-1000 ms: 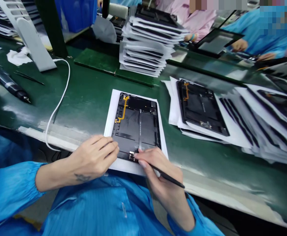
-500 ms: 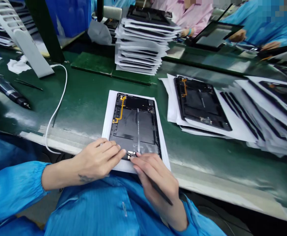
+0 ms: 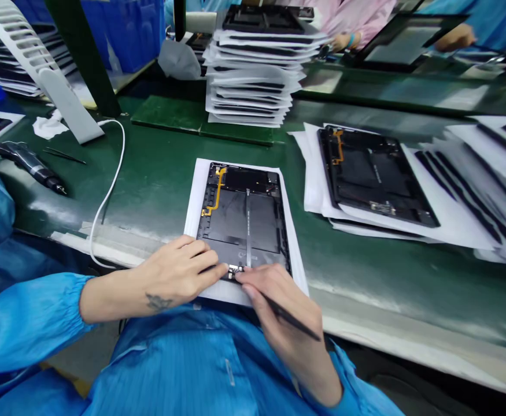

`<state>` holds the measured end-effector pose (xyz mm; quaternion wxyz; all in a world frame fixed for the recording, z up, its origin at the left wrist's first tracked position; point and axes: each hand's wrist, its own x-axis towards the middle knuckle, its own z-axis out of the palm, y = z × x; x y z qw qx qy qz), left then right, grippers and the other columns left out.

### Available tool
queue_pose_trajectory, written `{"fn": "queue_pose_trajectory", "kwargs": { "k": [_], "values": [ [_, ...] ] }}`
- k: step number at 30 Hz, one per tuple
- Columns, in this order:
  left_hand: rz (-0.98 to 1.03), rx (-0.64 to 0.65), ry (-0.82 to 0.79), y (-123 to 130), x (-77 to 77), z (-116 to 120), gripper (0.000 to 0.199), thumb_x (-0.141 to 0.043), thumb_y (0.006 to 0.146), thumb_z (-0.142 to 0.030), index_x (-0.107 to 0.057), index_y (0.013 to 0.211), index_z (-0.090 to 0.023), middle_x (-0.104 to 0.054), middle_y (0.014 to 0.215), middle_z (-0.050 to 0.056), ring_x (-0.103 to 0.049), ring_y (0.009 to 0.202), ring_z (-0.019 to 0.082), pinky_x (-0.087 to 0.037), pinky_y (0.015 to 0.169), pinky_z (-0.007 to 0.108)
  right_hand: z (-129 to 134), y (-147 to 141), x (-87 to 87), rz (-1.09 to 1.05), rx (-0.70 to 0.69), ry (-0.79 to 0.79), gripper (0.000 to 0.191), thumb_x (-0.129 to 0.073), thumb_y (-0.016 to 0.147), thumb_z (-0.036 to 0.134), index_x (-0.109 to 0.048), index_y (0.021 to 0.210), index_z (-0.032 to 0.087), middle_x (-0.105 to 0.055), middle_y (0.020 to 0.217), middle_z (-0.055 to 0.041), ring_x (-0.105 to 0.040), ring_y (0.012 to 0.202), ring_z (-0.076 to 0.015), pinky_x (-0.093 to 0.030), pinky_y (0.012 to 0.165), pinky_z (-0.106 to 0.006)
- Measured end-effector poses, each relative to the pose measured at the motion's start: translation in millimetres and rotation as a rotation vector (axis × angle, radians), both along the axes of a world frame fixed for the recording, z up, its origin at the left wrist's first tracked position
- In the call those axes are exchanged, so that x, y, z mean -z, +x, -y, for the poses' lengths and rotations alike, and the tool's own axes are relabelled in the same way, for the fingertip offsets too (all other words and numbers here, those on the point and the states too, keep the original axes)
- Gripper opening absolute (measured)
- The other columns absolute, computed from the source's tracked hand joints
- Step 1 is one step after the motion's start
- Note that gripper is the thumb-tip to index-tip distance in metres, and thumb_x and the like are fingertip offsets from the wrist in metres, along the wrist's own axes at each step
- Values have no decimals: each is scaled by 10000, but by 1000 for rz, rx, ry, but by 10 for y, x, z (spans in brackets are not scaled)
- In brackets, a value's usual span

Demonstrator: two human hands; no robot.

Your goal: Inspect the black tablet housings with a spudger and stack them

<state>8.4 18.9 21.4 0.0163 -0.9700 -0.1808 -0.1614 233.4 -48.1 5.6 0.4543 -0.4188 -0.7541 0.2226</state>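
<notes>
My right hand (image 3: 287, 303) has a narrow grip, holding a thin black tool (image 3: 296, 321) like a pen; its tip is hidden under my fingers. My left hand (image 3: 183, 271) has its fingers bunched at the near edge of the uncovered tablet (image 3: 226, 216), and I cannot tell whether they pinch anything. The tablet lies on a white sheet (image 3: 195, 196) on the green surface (image 3: 157, 173), right in front of me, with small metal parts (image 3: 235, 270) between my two hands' fingertips.

The tool could slip if my hold loosens or I press at an angle, and it might scratch those parts or catch the grey strip (image 3: 248, 225) that runs down towards them. The sheet overhangs the near side of the surface, so a sideways push could slide sheet and tablet together. My own fingers crowd the spot, and a bad touch could go unseen.
</notes>
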Motion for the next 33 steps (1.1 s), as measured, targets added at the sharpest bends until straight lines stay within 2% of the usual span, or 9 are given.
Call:
{"fn": "queue_pose_trajectory", "kwargs": {
  "k": [3,5,10,16,21,26,29,31,33],
  "values": [
    [154,-2,-236,-70,40,-47,385,-380,950,-20,-615,1233,-135,-695,1089,92,-633,960,206,-523,804,335,-40,4,-49,-68,73,-46,208,-565,949,60,-686,1003,221,-707,885,-22,-641,848,-170,-522,745,-312],
    [257,-23,-332,-124,88,-60,404,-379,942,0,-622,1229,-148,-698,1139,86,-636,1012,184,-524,867,324,-80,-8,-85,-62,65,-58,187,-574,952,86,-702,978,220,-715,857,-20,-642,817,-175,-523,719,-315],
    [203,-66,-233,-193,161,-17,407,-403,930,-2,-640,1228,-146,-673,1223,113,-609,1114,228,-510,902,366,-179,-62,-107,-24,-17,-28,171,-579,957,107,-707,977,218,-732,844,-16,-639,786,-172,-522,715,-327],
    [162,-49,-136,-188,176,9,426,-410,922,-11,-631,1255,-155,-673,1199,124,-603,1132,249,-504,895,383,-175,-35,-93,39,-96,-38,210,-581,952,103,-704,1062,232,-744,898,-31,-653,814,-192,-531,756,-365],
    [176,-46,-67,-180,200,32,408,-351,969,-30,-623,1254,-137,-686,1206,124,-606,1132,244,-483,923,387,-106,55,-103,82,-63,-66,217,-564,943,58,-683,1045,208,-717,903,-45,-648,843,-190,-528,770,-358],
    [175,-54,-93,-184,206,44,458,-380,910,7,-618,1271,-145,-681,1229,121,-601,1162,239,-487,940,380,-56,23,-69,61,1,-4,240,-550,937,41,-681,1033,217,-715,871,-36,-659,832,-193,-552,785,-374],
    [149,-48,-128,-199,215,71,497,-422,868,23,-607,1299,-140,-671,1251,131,-602,1187,254,-505,959,414,-32,-4,-55,104,-31,34,254,-551,930,44,-677,1064,219,-716,881,-46,-649,850,-207,-560,820,-404],
    [159,-59,-193,-221,232,82,518,-437,869,12,-601,1327,-167,-648,1303,128,-577,1253,265,-505,1011,463,-27,-10,-61,118,-43,54,243,-559,928,54,-683,1063,214,-715,879,-55,-643,856,-213,-560,798,-392],
    [235,-135,-293,-253,249,40,544,-433,897,-14,-580,1379,-220,-574,1426,124,-491,1382,278,-483,1079,514,-38,-10,-71,49,-4,56,212,-554,941,73,-694,1020,211,-714,856,-52,-651,832,-204,-561,754,-353]
  ]
}}
